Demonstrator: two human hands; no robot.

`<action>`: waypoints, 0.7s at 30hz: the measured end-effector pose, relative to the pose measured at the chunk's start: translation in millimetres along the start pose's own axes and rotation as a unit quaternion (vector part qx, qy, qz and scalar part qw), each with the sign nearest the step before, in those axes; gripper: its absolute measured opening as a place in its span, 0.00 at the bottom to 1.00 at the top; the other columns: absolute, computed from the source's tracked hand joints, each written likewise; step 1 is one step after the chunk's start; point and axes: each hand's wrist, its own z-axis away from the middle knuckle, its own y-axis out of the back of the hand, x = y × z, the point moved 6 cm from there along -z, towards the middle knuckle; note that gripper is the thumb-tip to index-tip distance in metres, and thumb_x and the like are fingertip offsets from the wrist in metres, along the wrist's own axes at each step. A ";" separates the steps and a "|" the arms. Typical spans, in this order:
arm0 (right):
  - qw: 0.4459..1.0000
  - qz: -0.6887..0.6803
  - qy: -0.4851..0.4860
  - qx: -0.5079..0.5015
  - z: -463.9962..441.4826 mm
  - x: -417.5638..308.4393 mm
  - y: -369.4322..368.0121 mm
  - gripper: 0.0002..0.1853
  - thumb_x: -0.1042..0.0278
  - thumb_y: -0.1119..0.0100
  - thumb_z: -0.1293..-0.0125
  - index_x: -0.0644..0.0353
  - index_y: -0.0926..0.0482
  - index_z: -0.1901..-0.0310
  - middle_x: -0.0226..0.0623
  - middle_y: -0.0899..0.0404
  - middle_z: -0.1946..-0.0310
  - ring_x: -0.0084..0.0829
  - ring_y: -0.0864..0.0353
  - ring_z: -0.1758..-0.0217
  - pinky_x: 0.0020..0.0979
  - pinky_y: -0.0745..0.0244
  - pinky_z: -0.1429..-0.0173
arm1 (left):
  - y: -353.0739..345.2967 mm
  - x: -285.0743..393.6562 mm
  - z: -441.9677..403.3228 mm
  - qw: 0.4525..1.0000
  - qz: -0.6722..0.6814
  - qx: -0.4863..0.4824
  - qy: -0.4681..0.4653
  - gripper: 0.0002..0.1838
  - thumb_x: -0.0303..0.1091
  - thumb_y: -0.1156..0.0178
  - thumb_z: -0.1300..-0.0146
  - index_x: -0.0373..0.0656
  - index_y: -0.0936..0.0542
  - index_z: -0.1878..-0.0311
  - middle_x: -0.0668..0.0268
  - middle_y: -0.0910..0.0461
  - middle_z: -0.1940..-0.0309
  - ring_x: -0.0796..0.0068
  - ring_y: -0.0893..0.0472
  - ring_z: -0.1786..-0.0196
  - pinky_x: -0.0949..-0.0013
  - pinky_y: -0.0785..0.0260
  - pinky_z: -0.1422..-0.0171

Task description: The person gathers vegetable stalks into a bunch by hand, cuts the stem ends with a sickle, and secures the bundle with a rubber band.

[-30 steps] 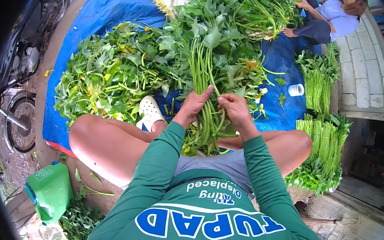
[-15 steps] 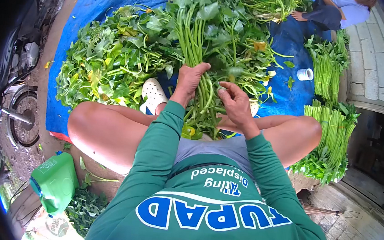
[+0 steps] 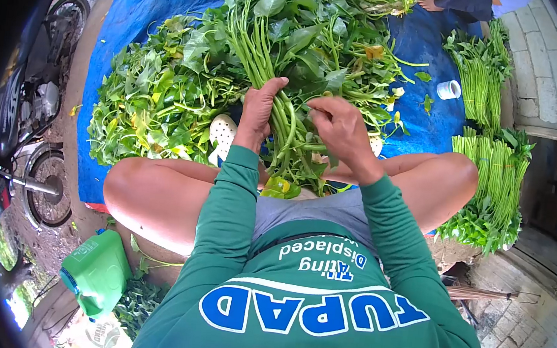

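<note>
My left hand point(image 3: 259, 111) is wrapped around the stems of a bunch of water spinach point(image 3: 253, 47), thumb on top. The bunch's broad leaves point away from me, and its stem ends hang down between my legs. Just to the right of those stems, my right hand point(image 3: 342, 130) has its fingers curled into a pinch. Whatever its fingertips hold, if anything, is too small to make out. Loose water spinach point(image 3: 153, 97) lies heaped to the left and beyond the bunch, with some yellow leaves among it.
Tied bundles of greens point(image 3: 483, 185) stand at the right edge of the blue tarp point(image 3: 122, 34). A white cup-like container point(image 3: 449, 90) lies on the tarp. A green jug point(image 3: 98, 267) stands at lower left, near a motorcycle point(image 3: 40, 100). Another person's leg point(image 3: 465, 5) shows at top right.
My right hand has lifted slightly and its fingers have curled in more. My left hand still grips the bunch, which now leans further left. The whole view has shifted a little.
</note>
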 end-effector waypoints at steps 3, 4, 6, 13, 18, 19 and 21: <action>0.996 0.029 0.055 -0.059 -13.6 -4.8 -10.7 0.11 0.70 0.29 0.34 0.59 0.08 0.51 0.44 0.16 0.59 0.47 0.14 0.54 0.43 0.18 0.47 | -8.8 3.5 5.0 1.000 0.011 -0.013 0.008 0.09 0.36 0.26 0.30 0.41 0.14 0.57 0.68 0.14 0.71 0.74 0.15 0.73 0.68 0.19 0.69; 0.994 0.032 0.079 -0.072 -16.0 -5.8 -14.3 0.11 0.70 0.29 0.34 0.58 0.07 0.51 0.44 0.16 0.59 0.47 0.14 0.53 0.44 0.19 0.46 | -15.8 6.9 8.6 1.000 0.020 -0.010 0.011 0.09 0.36 0.26 0.29 0.42 0.14 0.56 0.69 0.14 0.70 0.74 0.15 0.73 0.68 0.19 0.69; 0.991 0.049 0.111 -0.060 -15.7 -11.6 -12.0 0.06 0.72 0.29 0.35 0.59 0.09 0.58 0.44 0.17 0.58 0.49 0.16 0.52 0.47 0.20 0.46 | -17.3 8.5 8.4 1.000 0.020 -0.012 0.011 0.09 0.36 0.27 0.29 0.41 0.14 0.55 0.69 0.14 0.69 0.75 0.14 0.72 0.69 0.19 0.68; 0.976 0.135 0.111 -0.128 4.8 -33.8 8.1 0.05 0.69 0.37 0.30 0.59 0.15 0.60 0.45 0.18 0.62 0.51 0.17 0.55 0.50 0.21 0.49 | -5.8 8.6 2.0 0.999 0.017 0.028 -0.026 0.08 0.33 0.28 0.30 0.39 0.14 0.56 0.69 0.16 0.70 0.76 0.17 0.76 0.68 0.21 0.70; 0.995 0.017 0.019 -0.099 -3.5 -30.3 20.9 0.07 0.66 0.34 0.27 0.59 0.17 0.55 0.46 0.14 0.57 0.54 0.16 0.51 0.52 0.21 0.48 | -2.8 19.3 2.4 0.999 0.003 0.040 -0.034 0.09 0.32 0.27 0.32 0.39 0.15 0.55 0.69 0.16 0.70 0.75 0.17 0.73 0.66 0.20 0.69; 0.987 0.076 0.125 -0.060 4.7 -38.0 13.6 0.07 0.67 0.32 0.29 0.58 0.17 0.55 0.47 0.15 0.59 0.55 0.16 0.52 0.52 0.21 0.48 | -4.5 17.9 2.1 0.999 0.008 0.035 -0.038 0.09 0.32 0.27 0.32 0.39 0.15 0.55 0.69 0.16 0.69 0.75 0.16 0.72 0.66 0.20 0.68; 0.983 0.081 0.114 -0.119 6.7 -33.8 -4.0 0.08 0.67 0.31 0.30 0.60 0.18 0.54 0.46 0.17 0.61 0.55 0.17 0.53 0.52 0.21 0.48 | -6.5 15.0 4.6 0.999 0.004 0.029 -0.031 0.10 0.32 0.26 0.33 0.39 0.15 0.54 0.69 0.16 0.69 0.75 0.16 0.72 0.66 0.20 0.67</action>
